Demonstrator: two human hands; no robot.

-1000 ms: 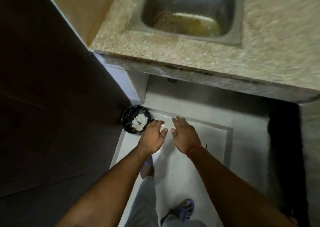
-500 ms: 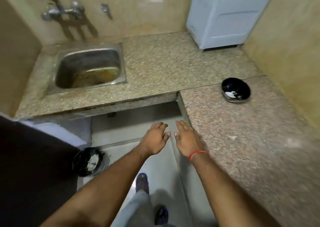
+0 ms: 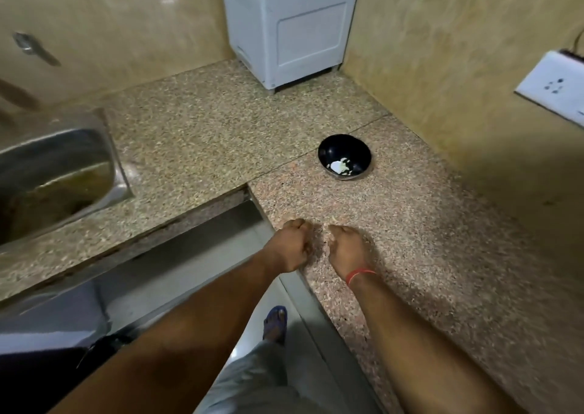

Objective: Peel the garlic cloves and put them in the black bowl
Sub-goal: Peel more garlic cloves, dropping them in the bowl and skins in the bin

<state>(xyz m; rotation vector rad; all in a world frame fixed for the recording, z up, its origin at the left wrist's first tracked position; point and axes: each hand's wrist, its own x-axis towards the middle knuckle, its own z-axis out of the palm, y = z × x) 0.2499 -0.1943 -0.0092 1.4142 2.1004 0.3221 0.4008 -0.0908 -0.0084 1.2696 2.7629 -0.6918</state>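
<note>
— Head view first: what do we record for containers?

— We log one black bowl point(image 3: 344, 156) standing on the reddish granite counter point(image 3: 426, 255), near the corner of the walls. White pieces lie in its bottom; we take them for peeled garlic cloves point(image 3: 340, 167), though they are too small to count. At far left a steel sink point(image 3: 60, 173) is cut off by the frame edge, with murky brownish liquid in its basin.

— And the hands?

— Both sit low on the counter, close together and well short of the bowl. The left hand point(image 3: 289, 244) has its fingers curled under; so does the right hand point(image 3: 347, 249), which wears a red thread at the wrist. We cannot tell whether either holds anything, since the fingers hide what lies beneath. A white appliance point(image 3: 290, 24) stands against the back wall, its top cropped.
</note>
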